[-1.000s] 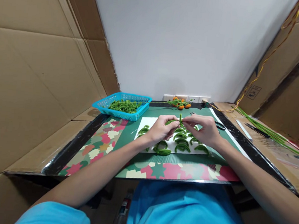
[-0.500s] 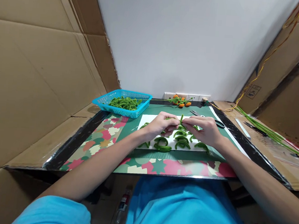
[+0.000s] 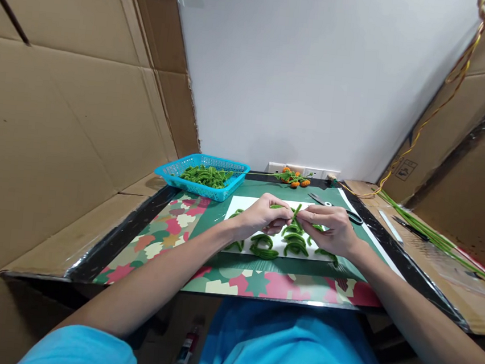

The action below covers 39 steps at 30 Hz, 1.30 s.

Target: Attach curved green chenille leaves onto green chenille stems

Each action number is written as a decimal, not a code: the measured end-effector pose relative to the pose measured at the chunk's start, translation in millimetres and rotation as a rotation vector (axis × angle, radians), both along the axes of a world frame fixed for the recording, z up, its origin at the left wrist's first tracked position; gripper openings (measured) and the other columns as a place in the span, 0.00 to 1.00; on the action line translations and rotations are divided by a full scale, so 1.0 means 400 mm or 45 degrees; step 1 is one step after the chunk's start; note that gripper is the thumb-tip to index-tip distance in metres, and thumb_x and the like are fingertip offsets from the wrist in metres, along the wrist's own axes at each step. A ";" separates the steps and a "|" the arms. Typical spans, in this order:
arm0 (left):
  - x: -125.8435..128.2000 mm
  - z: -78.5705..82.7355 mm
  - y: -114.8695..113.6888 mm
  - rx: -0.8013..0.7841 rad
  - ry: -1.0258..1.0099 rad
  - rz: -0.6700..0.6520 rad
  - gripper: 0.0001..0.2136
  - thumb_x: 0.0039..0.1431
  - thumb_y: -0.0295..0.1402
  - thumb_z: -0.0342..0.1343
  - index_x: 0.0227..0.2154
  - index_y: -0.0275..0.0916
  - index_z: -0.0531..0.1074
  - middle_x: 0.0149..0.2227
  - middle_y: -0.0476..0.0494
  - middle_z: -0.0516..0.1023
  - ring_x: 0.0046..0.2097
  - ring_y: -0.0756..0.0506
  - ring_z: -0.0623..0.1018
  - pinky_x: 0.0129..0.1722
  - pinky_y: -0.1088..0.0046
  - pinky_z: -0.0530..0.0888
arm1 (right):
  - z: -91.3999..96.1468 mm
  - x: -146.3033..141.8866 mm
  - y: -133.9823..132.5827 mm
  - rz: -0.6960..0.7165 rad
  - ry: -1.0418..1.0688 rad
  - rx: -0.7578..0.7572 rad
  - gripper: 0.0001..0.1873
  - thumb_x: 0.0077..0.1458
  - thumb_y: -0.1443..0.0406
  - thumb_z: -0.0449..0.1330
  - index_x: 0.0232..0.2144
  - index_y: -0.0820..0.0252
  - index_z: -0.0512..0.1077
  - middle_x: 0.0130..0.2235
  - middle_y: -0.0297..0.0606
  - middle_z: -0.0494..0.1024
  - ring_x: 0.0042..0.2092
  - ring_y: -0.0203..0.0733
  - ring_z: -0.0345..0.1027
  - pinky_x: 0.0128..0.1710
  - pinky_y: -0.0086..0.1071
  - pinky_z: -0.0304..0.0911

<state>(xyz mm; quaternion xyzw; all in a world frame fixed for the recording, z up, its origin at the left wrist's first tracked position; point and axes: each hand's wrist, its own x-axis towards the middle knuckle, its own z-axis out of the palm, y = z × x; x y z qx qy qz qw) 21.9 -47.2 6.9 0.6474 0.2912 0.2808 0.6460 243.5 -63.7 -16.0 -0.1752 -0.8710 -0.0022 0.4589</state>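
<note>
Left hand (image 3: 260, 216), right hand (image 3: 329, 229) pinch green stem (image 3: 297, 211), near-upright

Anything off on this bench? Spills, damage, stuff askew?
Nothing stands out. Left hand and right hand pinch one green piece over the white sheet; curved pieces lie on it; blue basket holds its contents.

tabletop (image 3: 155, 242) open at near left over the patterned mat, and along the near edge. blue basket (image 3: 190, 185) blocks the far left corner, with the cardboard wall (image 3: 59, 130) close beside it. curled green pieces (image 3: 264, 247) litter the white sheet (image 3: 244, 205) under left hand (image 3: 260, 215) and right hand (image 3: 330, 227), both pinching one green piece (image 3: 296, 210). scissors (image 3: 330, 205) just beyond right hand. long stems (image 3: 426, 234) bar the right side.
</note>
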 end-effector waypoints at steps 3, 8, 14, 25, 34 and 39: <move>0.000 0.000 -0.001 0.029 -0.023 0.011 0.13 0.57 0.38 0.66 0.25 0.34 0.74 0.20 0.55 0.59 0.20 0.56 0.60 0.19 0.79 0.54 | 0.004 -0.006 -0.005 -0.022 0.026 -0.005 0.12 0.68 0.71 0.57 0.35 0.59 0.80 0.26 0.35 0.74 0.26 0.34 0.63 0.26 0.29 0.59; 0.004 -0.006 0.004 0.052 -0.041 0.058 0.14 0.57 0.41 0.66 0.27 0.34 0.75 0.19 0.56 0.60 0.20 0.55 0.61 0.18 0.79 0.55 | 0.000 -0.004 0.009 -0.041 0.088 -0.134 0.13 0.69 0.67 0.58 0.33 0.59 0.80 0.27 0.35 0.75 0.26 0.34 0.65 0.27 0.29 0.61; 0.025 -0.021 0.010 0.116 -0.118 0.226 0.18 0.58 0.48 0.66 0.30 0.36 0.72 0.20 0.57 0.62 0.18 0.55 0.64 0.17 0.80 0.56 | -0.015 0.010 0.029 -0.101 0.272 -0.454 0.10 0.68 0.60 0.62 0.38 0.59 0.80 0.29 0.37 0.82 0.29 0.39 0.76 0.29 0.31 0.71; 0.039 -0.060 0.017 0.428 -0.045 0.317 0.17 0.67 0.48 0.59 0.34 0.39 0.69 0.17 0.58 0.63 0.17 0.54 0.64 0.17 0.80 0.60 | -0.042 0.001 0.028 -0.282 0.016 -0.024 0.09 0.69 0.67 0.58 0.36 0.57 0.75 0.28 0.34 0.77 0.27 0.35 0.67 0.29 0.29 0.61; 0.033 -0.063 0.011 0.530 0.077 0.370 0.15 0.69 0.48 0.57 0.39 0.40 0.71 0.19 0.56 0.66 0.19 0.53 0.68 0.19 0.80 0.62 | -0.046 0.008 0.034 -0.233 -0.052 -0.052 0.09 0.70 0.67 0.57 0.37 0.59 0.75 0.29 0.35 0.77 0.27 0.34 0.66 0.29 0.28 0.60; 0.025 -0.071 0.025 0.431 0.064 0.357 0.14 0.66 0.47 0.59 0.39 0.40 0.71 0.16 0.56 0.66 0.17 0.53 0.65 0.18 0.80 0.60 | -0.041 0.016 0.035 -0.266 -0.153 0.027 0.06 0.68 0.63 0.61 0.39 0.59 0.76 0.31 0.34 0.80 0.27 0.33 0.70 0.28 0.28 0.59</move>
